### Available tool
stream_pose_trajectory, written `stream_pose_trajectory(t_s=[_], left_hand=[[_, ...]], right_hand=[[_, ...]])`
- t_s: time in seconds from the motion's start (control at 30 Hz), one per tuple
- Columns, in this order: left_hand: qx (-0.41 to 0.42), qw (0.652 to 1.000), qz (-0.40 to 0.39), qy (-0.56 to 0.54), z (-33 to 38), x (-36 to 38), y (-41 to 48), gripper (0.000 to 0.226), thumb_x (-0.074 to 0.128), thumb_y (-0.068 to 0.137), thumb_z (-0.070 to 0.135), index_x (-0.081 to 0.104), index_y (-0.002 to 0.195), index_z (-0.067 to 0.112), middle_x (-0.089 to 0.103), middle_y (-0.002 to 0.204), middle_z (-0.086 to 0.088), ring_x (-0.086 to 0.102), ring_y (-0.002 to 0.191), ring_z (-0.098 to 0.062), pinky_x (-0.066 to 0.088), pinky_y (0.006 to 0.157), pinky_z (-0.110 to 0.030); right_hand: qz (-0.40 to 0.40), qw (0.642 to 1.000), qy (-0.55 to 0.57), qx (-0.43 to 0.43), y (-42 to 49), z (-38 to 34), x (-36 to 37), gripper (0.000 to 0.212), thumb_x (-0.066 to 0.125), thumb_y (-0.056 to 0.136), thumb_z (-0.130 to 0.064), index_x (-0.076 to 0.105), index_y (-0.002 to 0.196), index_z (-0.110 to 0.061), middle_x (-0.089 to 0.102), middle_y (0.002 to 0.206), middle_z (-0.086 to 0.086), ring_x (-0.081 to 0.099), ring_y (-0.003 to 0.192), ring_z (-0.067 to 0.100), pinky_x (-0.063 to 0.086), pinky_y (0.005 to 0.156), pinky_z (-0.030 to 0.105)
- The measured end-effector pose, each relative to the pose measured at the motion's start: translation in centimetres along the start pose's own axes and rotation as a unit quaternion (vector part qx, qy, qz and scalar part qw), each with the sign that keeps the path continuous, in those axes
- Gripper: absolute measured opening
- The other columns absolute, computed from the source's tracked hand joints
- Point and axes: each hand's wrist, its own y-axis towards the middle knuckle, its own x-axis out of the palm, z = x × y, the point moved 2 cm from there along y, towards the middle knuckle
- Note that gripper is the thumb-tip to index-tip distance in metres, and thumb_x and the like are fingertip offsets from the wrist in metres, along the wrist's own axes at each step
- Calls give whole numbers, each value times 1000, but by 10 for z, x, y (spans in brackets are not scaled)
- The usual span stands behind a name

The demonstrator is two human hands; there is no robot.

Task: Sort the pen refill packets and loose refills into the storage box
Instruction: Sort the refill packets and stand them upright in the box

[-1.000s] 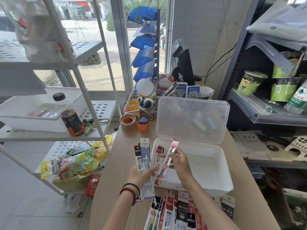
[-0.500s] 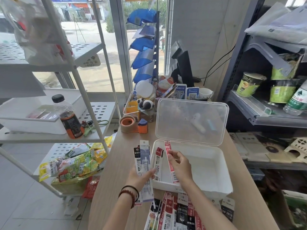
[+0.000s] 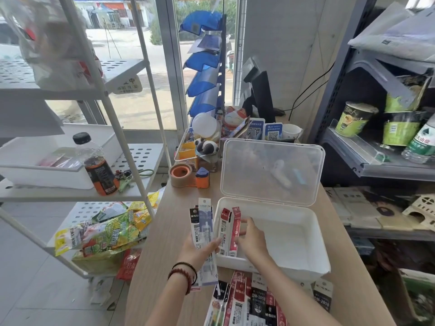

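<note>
The storage box (image 3: 289, 243), open on the desk (image 3: 169, 231), is almost bare. The right hand (image 3: 253, 241) pinches a red packet (image 3: 235, 229) in its fingers at the box's left wall, beside a white-and-red packet (image 3: 223, 229). The left hand (image 3: 200, 250) grips a fan of packets (image 3: 203, 222). A pile (image 3: 247, 300) lies at the desk's near edge, so I judge most of the sorting is left.

At my right grip (image 3: 253, 241) I see a red packet (image 3: 236, 228) with white print, beside a white packet (image 3: 224, 231) topped red. My left grip (image 3: 197, 251) holds a lilac packet (image 3: 205, 223) and a black-topped packet (image 3: 194, 220). Beyond both, the storage box (image 3: 306, 234) is white, on a pale wood-grain tabletop (image 3: 169, 243).
</note>
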Motion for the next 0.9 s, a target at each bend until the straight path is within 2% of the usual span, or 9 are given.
stream_pose_trajectory(t_s=[0.13, 0.23, 0.33, 0.47, 0.6, 0.67, 0.77, 0.83, 0.9], left_hand=[[8, 1000, 5, 2, 1, 2, -3, 31, 74, 77, 32, 63, 102, 15, 72, 82, 4, 68, 78, -7, 54, 77, -29], [15, 1000, 11, 7, 4, 2, -4, 26, 73, 79, 27, 63, 98, 13, 70, 78, 5, 65, 68, -2, 49, 61, -17], [11, 1000, 9, 4, 4, 3, -8, 22, 72, 80, 25, 62, 95, 13, 69, 78, 4, 64, 68, -4, 46, 58, -16], [11, 1000, -10, 12, -2, 9, -14, 23, 71, 81, 27, 64, 95, 10, 69, 77, 5, 64, 68, -5, 46, 59, -17], [8, 1000, -12, 7, -7, 16, -19, 26, 71, 80, 30, 65, 92, 9, 70, 75, 5, 64, 67, -4, 46, 61, -18], [3, 1000, -10, 6, -7, 17, -19, 23, 71, 80, 30, 66, 88, 9, 69, 72, 6, 62, 62, -3, 45, 59, -17], [11, 1000, -7, 7, -9, 18, -19, 23, 71, 80, 31, 67, 88, 10, 68, 68, 7, 62, 58, 0, 45, 59, -18], [17, 1000, -4, 4, -9, 19, -19, 24, 71, 80, 30, 66, 89, 9, 68, 68, 7, 62, 56, 1, 44, 58, -17], [22, 1000, 2, 3, -9, 20, -19, 21, 71, 81, 28, 66, 87, 9, 68, 67, 7, 61, 53, 3, 44, 56, -15]], right_hand=[[40, 991, -127, -12, 0, 4, 8, 22, 60, 91, -8, 64, 107, -24, 70, 102, -5, 65, 85, 13, 57, 78, 30], [38, 981, -190, -7, 2, 2, 7, 22, 63, 90, -9, 68, 108, -21, 68, 109, -2, 64, 96, 18, 55, 78, 30], [1, 981, -192, -11, 0, 1, 4, 29, 69, 87, -11, 68, 114, -19, 67, 116, 1, 64, 102, 20, 54, 84, 32], [-43, 983, -177, -21, -4, 7, -1, 51, 78, 80, -16, 61, 127, -23, 64, 125, -2, 62, 110, 18, 52, 93, 31], [-51, 982, -178, -28, -10, 12, -7, 52, 80, 78, -20, 62, 127, -26, 65, 124, -5, 63, 110, 15, 53, 93, 33], [-23, 987, -156, -30, -15, 11, -12, 43, 78, 79, -28, 65, 120, -26, 65, 118, -8, 63, 107, 14, 51, 85, 27], [12, 998, -26, -59, -22, 7, -20, 27, 70, 84, -43, 67, 105, -26, 66, 101, -12, 64, 95, 8, 48, 79, 18], [-16, 993, 69, -92, -30, -1, -28, 22, 66, 86, -45, 68, 97, -26, 68, 91, -13, 64, 85, 3, 46, 74, 11], [-43, 984, 126, -118, -37, -6, -35, 26, 67, 85, -47, 70, 96, -24, 71, 88, -11, 65, 79, 1, 47, 72, 13]])
